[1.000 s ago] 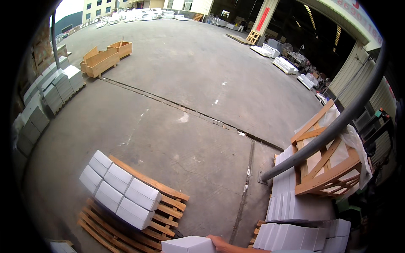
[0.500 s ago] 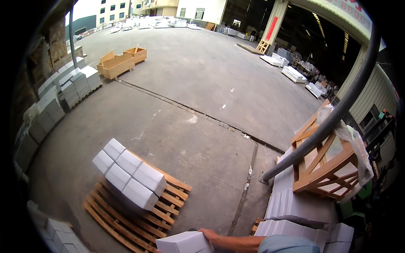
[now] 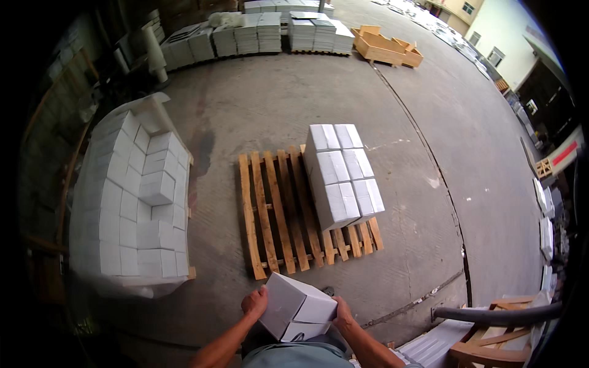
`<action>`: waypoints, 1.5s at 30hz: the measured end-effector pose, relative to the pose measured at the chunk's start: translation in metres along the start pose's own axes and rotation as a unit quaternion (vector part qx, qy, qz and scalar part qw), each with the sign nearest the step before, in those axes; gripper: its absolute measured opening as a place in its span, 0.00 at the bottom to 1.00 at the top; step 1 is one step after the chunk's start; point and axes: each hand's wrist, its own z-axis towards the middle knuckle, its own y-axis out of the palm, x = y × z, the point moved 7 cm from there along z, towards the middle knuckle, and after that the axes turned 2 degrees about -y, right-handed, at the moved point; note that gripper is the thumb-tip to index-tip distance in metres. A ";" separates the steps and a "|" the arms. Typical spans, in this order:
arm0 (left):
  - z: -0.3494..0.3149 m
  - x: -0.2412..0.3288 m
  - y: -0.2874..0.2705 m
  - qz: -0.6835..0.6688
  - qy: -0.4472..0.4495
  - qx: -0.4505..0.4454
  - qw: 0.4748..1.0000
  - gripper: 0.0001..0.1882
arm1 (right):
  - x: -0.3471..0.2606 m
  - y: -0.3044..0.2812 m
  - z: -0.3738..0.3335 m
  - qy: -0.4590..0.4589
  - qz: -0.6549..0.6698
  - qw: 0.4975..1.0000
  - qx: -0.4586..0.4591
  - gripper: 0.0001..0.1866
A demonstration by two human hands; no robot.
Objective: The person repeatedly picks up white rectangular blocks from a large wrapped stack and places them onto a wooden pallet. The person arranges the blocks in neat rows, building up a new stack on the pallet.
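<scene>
A white cardboard box [image 3: 288, 303] is held tilted in front of my body. My left hand [image 3: 255, 302] grips its left side, and my right hand [image 3: 342, 311] is closed against the right side. Just beyond the box lies a wooden slatted pallet [image 3: 267, 208]. White boxes of the same look form a block [image 3: 343, 165] on the pallet's right part, set close together in two columns; its left slats show bare.
To the left stands a large wrapped stack of white boxes [image 3: 126, 202] with a stepped side. Along the back are stacks of pale slabs [image 3: 245, 37] and wooden crates [image 3: 380, 48]. A dark pole [image 3: 497, 316] and a wooden frame [image 3: 491, 349] lie at lower right.
My view has swung left, bringing the pallet nearer the middle and the wrapped stack into sight. The box is now before my body, with both hands plainly on it.
</scene>
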 end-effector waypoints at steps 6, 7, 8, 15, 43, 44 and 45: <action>0.016 -0.090 -0.043 -0.057 -0.062 0.006 0.996 0.33 | 0.032 0.099 -0.030 0.006 -0.010 0.998 -0.059 0.15; 0.015 -0.095 -0.048 -0.061 -0.066 0.013 0.996 0.33 | 0.034 0.105 -0.022 0.004 -0.025 0.997 -0.074 0.15; 0.015 -0.099 -0.052 -0.062 -0.070 0.020 0.995 0.33 | 0.036 0.110 -0.009 0.003 -0.038 0.995 -0.088 0.15; 0.042 -0.129 -0.091 -0.137 -0.102 0.041 0.984 0.33 | 0.005 0.202 -0.017 -0.077 -0.207 0.967 -0.123 0.19; 0.421 -0.387 -0.433 -0.239 -0.224 0.125 0.937 0.30 | 0.151 0.805 0.111 0.079 -0.240 0.957 -0.144 0.16; 0.430 -0.391 -0.434 -0.246 -0.226 0.127 0.934 0.30 | 0.153 0.820 0.115 0.096 -0.249 0.954 -0.136 0.16; 0.441 -0.396 -0.433 -0.254 -0.228 0.129 0.931 0.30 | 0.155 0.830 0.120 0.114 -0.258 0.951 -0.128 0.16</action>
